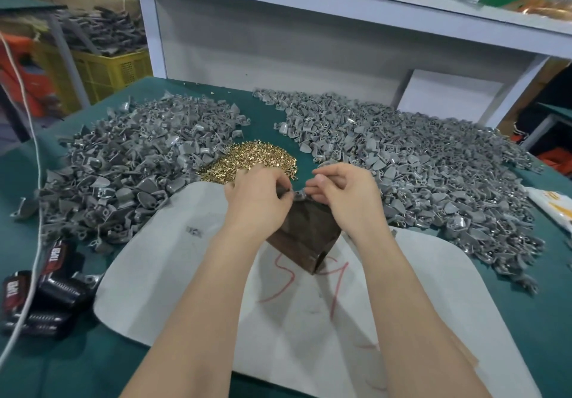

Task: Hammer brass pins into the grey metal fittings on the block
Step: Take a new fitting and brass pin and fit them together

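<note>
A dark brown block (306,236) stands on a pale grey mat (173,258) in the middle of the green table. My left hand (258,198) and my right hand (343,193) meet at the block's far top edge. Between their fingertips sits a small grey metal fitting (298,195), pinched from both sides. Just beyond my left hand lies a heap of brass pins (253,157). Whether a pin is in my fingers is hidden. No hammer is in view.
Large heaps of grey fittings spread on the left (133,162) and right (433,174) of the table. Black tape-measure-like items (40,298) and a white cord (37,199) lie at the left. A white shelf unit (278,41) stands behind; a yellow crate (108,69) sits beyond the table's left.
</note>
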Demonstrator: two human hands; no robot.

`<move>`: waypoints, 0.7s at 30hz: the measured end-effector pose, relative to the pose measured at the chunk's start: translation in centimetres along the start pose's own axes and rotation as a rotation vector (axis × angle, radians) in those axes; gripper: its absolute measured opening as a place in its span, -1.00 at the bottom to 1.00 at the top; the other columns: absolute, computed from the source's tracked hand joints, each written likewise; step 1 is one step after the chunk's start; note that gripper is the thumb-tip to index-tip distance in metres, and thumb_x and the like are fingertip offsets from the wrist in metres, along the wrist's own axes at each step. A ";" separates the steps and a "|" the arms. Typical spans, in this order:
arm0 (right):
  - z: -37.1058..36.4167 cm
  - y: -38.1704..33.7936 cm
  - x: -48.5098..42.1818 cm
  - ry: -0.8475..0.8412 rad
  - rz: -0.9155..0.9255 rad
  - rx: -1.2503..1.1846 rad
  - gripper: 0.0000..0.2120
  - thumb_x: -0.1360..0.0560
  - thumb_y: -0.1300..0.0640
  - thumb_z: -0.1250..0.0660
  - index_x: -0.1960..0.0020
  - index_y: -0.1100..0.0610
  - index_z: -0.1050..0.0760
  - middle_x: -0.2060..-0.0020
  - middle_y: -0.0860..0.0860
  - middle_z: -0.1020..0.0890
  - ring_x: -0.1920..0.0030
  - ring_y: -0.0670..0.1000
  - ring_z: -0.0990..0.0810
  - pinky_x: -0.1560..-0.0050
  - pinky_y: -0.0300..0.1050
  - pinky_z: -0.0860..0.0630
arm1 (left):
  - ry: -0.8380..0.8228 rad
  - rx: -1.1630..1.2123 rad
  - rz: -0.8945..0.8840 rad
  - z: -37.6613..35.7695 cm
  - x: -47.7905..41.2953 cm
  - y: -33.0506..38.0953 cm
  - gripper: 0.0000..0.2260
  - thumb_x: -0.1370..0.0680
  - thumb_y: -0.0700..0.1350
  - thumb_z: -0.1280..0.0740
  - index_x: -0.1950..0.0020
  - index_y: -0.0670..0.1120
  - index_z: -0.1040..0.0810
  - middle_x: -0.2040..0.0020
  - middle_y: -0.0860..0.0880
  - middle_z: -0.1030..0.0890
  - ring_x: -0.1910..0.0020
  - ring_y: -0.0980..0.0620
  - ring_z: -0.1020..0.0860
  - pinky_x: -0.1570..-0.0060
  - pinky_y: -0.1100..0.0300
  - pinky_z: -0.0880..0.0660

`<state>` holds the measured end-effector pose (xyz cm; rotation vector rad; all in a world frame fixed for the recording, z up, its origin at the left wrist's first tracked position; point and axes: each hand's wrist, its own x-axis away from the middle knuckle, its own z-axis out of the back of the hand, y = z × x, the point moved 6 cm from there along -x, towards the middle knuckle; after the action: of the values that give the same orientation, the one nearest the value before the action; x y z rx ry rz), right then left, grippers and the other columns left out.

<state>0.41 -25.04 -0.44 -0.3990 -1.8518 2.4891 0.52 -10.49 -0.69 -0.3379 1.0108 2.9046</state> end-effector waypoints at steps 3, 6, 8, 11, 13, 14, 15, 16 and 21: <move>-0.7 -0.5 0.0 -0.020 0.119 0.296 -0.90 -0.49 0.27 -0.34 0.07 0.14 -0.62 0.17 0.00 -0.65 0.15 -0.07 -0.60 0.02 -0.23 -0.49 | -0.003 -0.017 -0.011 -0.1 -0.1 0.0 -0.93 -0.53 -0.06 -0.32 0.11 0.10 -0.57 0.04 0.07 -0.47 -0.17 -0.10 -0.43 -0.03 0.06 -0.23; -1.4 -0.4 0.2 -0.068 0.115 0.401 -0.94 -0.47 0.21 -0.38 0.10 0.11 -0.63 0.14 0.01 -0.64 0.19 -0.09 -0.52 0.08 -0.25 -0.41 | 0.002 -0.029 -0.029 -0.1 -0.1 0.1 -0.95 -0.54 -0.04 -0.32 0.09 0.09 -0.57 0.07 0.08 -0.42 -0.17 -0.09 -0.42 0.01 0.09 -0.18; -1.5 -0.2 0.2 -0.083 0.094 0.448 -0.95 -0.47 0.18 -0.38 0.11 0.10 -0.63 0.15 -0.01 -0.65 0.19 -0.10 -0.52 0.12 -0.27 -0.38 | 0.008 -0.027 -0.033 -0.1 -0.1 0.1 -0.95 -0.54 -0.03 -0.32 0.08 0.09 -0.58 0.07 0.08 -0.43 -0.17 -0.09 -0.41 0.01 0.09 -0.16; -1.3 -0.4 0.2 -0.077 0.100 0.500 -0.94 -0.47 0.15 -0.39 0.10 0.08 -0.65 0.13 -0.01 -0.65 0.14 -0.07 -0.56 0.07 -0.24 -0.43 | 0.011 -0.038 -0.038 -0.1 -0.1 0.1 -0.94 -0.54 -0.02 -0.33 0.09 0.09 -0.59 0.01 0.05 -0.52 -0.16 -0.09 -0.41 0.00 0.08 -0.18; -1.4 -0.6 0.2 -0.079 0.118 0.545 -0.93 -0.46 0.15 -0.39 0.11 0.09 -0.65 0.12 0.01 -0.63 0.11 -0.03 -0.56 0.02 -0.18 -0.45 | 0.013 -0.040 -0.040 -0.1 -0.1 0.1 -0.94 -0.54 -0.03 -0.33 0.09 0.08 -0.59 0.03 0.06 -0.49 -0.16 -0.09 -0.40 0.01 0.09 -0.17; -1.4 -0.7 0.2 -0.079 0.128 0.560 -0.94 -0.46 0.15 -0.40 0.11 0.10 -0.65 0.12 0.02 -0.61 0.11 -0.02 -0.56 0.00 -0.17 -0.45 | 0.013 -0.040 -0.041 -0.1 -0.1 0.1 -0.94 -0.54 -0.03 -0.33 0.09 0.08 -0.59 0.05 0.07 -0.45 -0.16 -0.09 -0.40 0.01 0.09 -0.17; -1.5 -0.8 0.2 -0.076 0.134 0.565 -0.94 -0.46 0.16 -0.40 0.12 0.11 -0.65 0.13 0.02 -0.60 0.11 -0.02 -0.55 0.00 -0.17 -0.43 | 0.013 -0.042 -0.044 -0.1 -0.1 0.1 -0.94 -0.54 -0.04 -0.32 0.09 0.07 -0.59 0.06 0.08 -0.43 -0.16 -0.10 -0.40 0.00 0.09 -0.18; -1.5 -0.9 0.2 -0.072 0.136 0.557 -0.94 -0.46 0.16 -0.40 0.12 0.11 -0.65 0.13 0.02 -0.58 0.12 -0.03 -0.53 0.02 -0.20 -0.41 | 0.013 -0.043 -0.047 -0.1 -0.1 0.2 -0.94 -0.54 -0.04 -0.33 0.09 0.07 -0.59 0.06 0.07 -0.43 -0.16 -0.10 -0.40 -0.01 0.08 -0.19; -1.5 -0.6 0.4 -0.049 0.105 0.509 -0.93 -0.47 0.16 -0.38 0.13 0.13 -0.63 0.12 0.02 -0.59 0.16 -0.08 -0.48 0.12 -0.28 -0.31 | 0.015 -0.047 -0.057 0.0 -0.1 0.4 -0.93 -0.54 -0.05 -0.32 0.07 0.04 -0.61 -0.05 0.01 -0.53 -0.17 -0.11 -0.42 -0.08 0.03 -0.29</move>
<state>0.28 -23.34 -0.32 -0.4222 -1.1604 2.9249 0.56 -10.79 -0.46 -0.3841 0.9208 2.8830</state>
